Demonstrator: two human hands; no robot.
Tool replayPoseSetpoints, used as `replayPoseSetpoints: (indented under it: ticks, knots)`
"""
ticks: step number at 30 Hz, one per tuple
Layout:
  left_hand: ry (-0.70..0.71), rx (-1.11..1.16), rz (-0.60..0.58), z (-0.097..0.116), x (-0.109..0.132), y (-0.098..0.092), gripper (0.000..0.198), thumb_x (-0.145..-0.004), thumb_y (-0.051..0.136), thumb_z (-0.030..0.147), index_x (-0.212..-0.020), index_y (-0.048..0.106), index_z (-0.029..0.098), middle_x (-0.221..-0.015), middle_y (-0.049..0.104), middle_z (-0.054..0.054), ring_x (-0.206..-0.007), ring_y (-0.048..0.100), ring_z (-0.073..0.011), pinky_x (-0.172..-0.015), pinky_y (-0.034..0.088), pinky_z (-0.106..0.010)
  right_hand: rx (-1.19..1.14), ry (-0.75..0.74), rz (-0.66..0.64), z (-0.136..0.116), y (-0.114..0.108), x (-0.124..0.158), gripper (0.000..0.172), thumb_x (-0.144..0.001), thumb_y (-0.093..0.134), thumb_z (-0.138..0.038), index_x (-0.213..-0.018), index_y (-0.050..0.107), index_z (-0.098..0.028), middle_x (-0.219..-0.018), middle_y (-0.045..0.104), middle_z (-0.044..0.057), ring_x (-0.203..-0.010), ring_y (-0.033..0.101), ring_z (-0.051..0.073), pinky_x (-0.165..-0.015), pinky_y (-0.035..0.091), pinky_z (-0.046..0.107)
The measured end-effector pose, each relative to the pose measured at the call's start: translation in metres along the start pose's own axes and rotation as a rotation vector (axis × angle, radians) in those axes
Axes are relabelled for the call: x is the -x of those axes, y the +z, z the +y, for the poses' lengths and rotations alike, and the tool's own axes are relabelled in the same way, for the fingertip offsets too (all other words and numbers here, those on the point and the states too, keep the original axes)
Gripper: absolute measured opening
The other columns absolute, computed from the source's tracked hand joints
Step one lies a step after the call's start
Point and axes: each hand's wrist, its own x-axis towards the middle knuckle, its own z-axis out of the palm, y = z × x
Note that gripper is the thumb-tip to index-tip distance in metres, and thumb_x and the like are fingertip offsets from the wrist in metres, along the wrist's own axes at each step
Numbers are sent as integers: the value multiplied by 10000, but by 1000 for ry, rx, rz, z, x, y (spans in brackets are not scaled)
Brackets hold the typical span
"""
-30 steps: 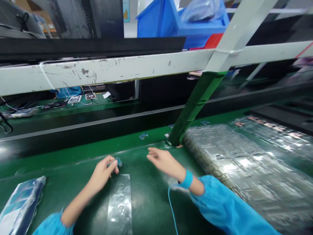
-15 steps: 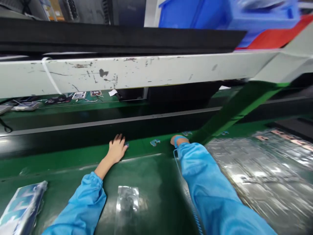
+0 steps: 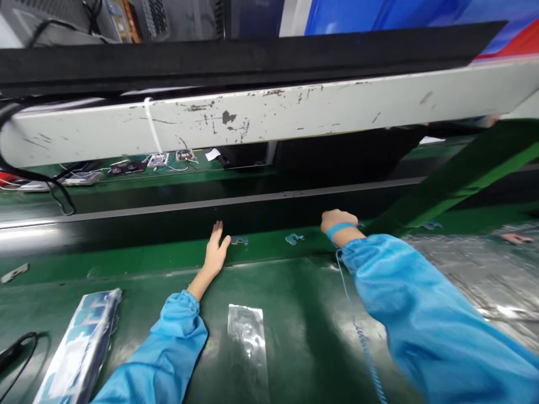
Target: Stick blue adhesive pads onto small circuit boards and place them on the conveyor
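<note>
- Green bench [image 3: 269,280] fills the lower frame; a scuffed white crossbeam [image 3: 261,109] spans the upper frame.
- Silver foil-bag pile [image 3: 475,264] lies at right; a blue-and-white packet [image 3: 78,350] lies lower left; a clear bag [image 3: 246,331] lies lower centre.
- Left hand [image 3: 215,253]: fingers [image 3: 217,231] spread, pinching nothing, just beside a small blue part [image 3: 239,240].
- Right hand [image 3: 339,220]: fingers hidden or blurred, state cannot be told; a blue wrist strap [image 3: 340,229] encircles the wrist.
- A second small blue part [image 3: 293,239] lies between both hands.
</note>
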Motion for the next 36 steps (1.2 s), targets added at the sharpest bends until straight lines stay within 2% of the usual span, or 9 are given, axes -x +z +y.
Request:
replayPoseSetpoints:
  ticks: [3, 6, 11, 16, 19, 22, 26, 32, 36]
  knots:
    - [-79, 245, 114, 13, 55, -21, 693, -1098, 331, 567, -1644, 322, 141, -1655, 456, -237, -1567, 442, -316, -1287, 373, -484, -158, -13, -116, -13, 10, 56, 287, -1053, 736, -354, -1252, 686, -153, -1215, 699, 101, -1010, 713, 252, -879, 623, 445]
    - [-156, 438, 48, 28, 130, -30, 793, -1012, 531, 664, -1592, 373, 147, -1344, 690, -233, -1194, 743, -328, -976, 629, -463, -398, -138, -348, -26, 41, 149, 225, -1032, 751, -365, -1123, 704, -165, -902, 729, 21, -730, 709, 183, -719, 622, 347]
    - [-319, 653, -178, 35, 216, -21, 996, -798, 874, 576, -1561, 379, 169, -872, 727, -48, -696, 759, -227, -559, 617, -297, -743, -294, -654, -43, 108, 272, 423, -934, 738, -592, -1031, 718, -180, -758, 744, 39, -576, 708, 196, -513, 567, 289]
    - [-362, 643, -47, 24, 226, -19, 563, -892, 794, 533, -1244, 561, 161, -725, 688, 11, -514, 646, -126, -463, 522, -206, -769, -292, -492, -24, 127, 279, 473, -1024, 590, -571, -1298, 637, -188, -1109, 788, 142, -949, 774, 282, -850, 645, 431]
    - [-337, 621, 94, 19, 224, -23, 400, -938, 744, 516, -1071, 609, 164, -760, 699, -4, -598, 679, -125, -531, 550, -211, -655, -326, -422, 0, 119, 278, 520, -1002, 667, -529, -1429, 600, -240, -1356, 727, 155, -1279, 664, 352, -1145, 477, 586]
    - [-317, 590, 142, 17, 225, -22, 396, -949, 735, 507, -1101, 667, 147, -877, 762, -63, -759, 745, -168, -653, 600, -253, -541, -452, -514, 17, 116, 292, 945, -747, 936, -597, -1549, 570, -256, -1607, 547, 137, -1533, 402, 429, -1290, 218, 653]
    - [-228, 509, 86, 17, 226, -20, 528, -893, 817, 429, -1323, 680, 154, -1266, 772, -146, -1145, 748, -262, -1046, 580, -384, -181, -797, -495, 24, 126, 307, 1290, -670, 913, -793, -1686, 398, -188, -1756, 252, 168, -1619, 117, 476, -1295, -21, 677]
    - [38, 81, -26, 44, 277, -43, 836, -946, 753, 510, -1654, 412, 225, -1679, 464, -162, -1550, 456, -384, -1313, 338, -537, -50, -981, -351, 30, 137, 313, 1204, -884, 734, -768, -1761, 43, -317, -1753, 291, 112, -1591, 251, 467, -1259, 184, 739]
    - [25, -139, -356, 28, 338, -10, 971, -967, 614, 574, -1708, 233, 78, -1530, 579, -312, -1392, 609, -482, -1234, 411, -660, -93, -1077, -133, 42, 183, 319, 1243, -749, 733, -790, -1748, 97, -411, -1723, 326, 113, -1461, 404, 598, -1102, 247, 907]
